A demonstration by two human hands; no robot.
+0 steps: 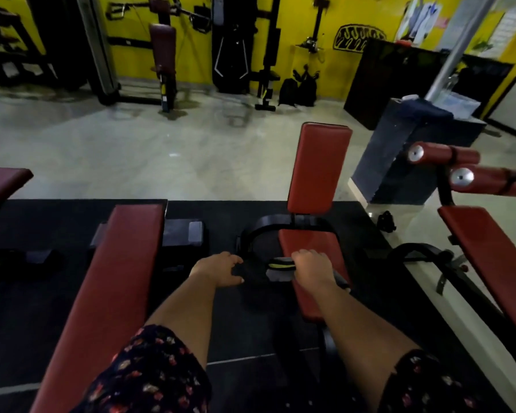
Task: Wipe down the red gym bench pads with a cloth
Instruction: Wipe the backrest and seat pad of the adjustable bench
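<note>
A red seat pad [307,248] lies flat in front of me, with its upright red back pad [320,165] behind it. My right hand [312,268] grips a grey cloth with a yellow-green stripe [279,269] at the left edge of the seat pad. Beside it, my left hand [219,269] hovers over the dark floor mat, fingers loosely curled, holding nothing. A long flat red bench pad [113,287] runs along my left side.
Another red bench [495,263] with two red roller pads [447,155] stands at the right. A dark block [405,150] sits behind it. A black rubber mat [57,216] covers the floor underfoot. Gym machines line the yellow back wall [304,19].
</note>
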